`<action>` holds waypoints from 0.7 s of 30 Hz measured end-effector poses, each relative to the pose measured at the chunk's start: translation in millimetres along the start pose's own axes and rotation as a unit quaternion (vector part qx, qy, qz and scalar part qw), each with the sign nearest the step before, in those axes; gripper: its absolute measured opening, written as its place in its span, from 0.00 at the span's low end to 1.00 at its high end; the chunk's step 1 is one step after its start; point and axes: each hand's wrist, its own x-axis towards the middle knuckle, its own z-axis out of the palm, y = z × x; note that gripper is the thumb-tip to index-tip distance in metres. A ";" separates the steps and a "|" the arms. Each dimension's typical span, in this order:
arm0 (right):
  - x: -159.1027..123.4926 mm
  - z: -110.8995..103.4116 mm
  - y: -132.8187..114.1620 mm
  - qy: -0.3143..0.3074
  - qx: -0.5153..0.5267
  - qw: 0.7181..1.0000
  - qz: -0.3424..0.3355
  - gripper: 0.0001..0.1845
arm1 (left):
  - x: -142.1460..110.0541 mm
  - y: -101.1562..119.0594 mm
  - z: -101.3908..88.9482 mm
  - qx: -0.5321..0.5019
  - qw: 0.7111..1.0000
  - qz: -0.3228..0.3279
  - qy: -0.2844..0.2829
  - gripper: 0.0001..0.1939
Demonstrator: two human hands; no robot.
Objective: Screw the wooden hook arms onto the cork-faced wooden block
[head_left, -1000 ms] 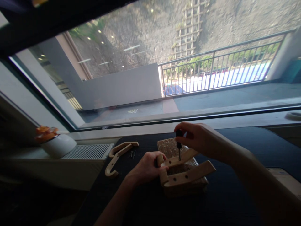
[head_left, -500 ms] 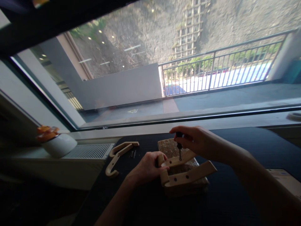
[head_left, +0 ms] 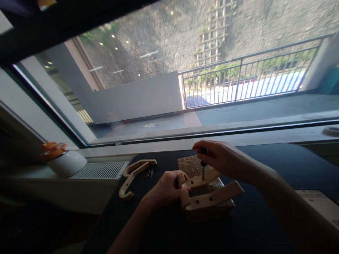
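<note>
My right hand is closed around the dark handle of a screwdriver, held upright. Its shaft meets a hole in the farther wooden hook, which lies on a rough brown block. The curled end of that hook is gripped by my left hand, thumb along its near side. A nearer wooden hook, with two dark holes or screw heads, lies across the same block. Two more wooden hooks rest at the table's left, beside several loose screws.
The dark table stands against a window sill. A flat, light-coloured object lies at the right edge. On the left, a white container with an orange top sits by a vent grille. Beyond the glass runs a railing.
My right hand has turned slightly on the screwdriver handle, and its wrist and forearm have shifted a little. My left hand, the hooks and the block look unmoved.
</note>
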 end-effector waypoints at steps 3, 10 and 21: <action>-1.4 -1.2 -3.3 -0.047 0.035 0.998 -0.002 0.17 | -0.4 -0.4 -0.3 0.002 1.000 0.000 0.002 0.12; -3.3 -5.4 -2.3 -0.072 0.033 0.997 0.022 0.19 | -1.0 -0.3 -1.3 0.006 1.000 -0.001 0.002 0.12; 0.2 1.2 -1.9 -0.025 0.018 0.999 -0.010 0.16 | 1.7 -4.0 -0.1 0.009 1.000 0.010 -0.002 0.11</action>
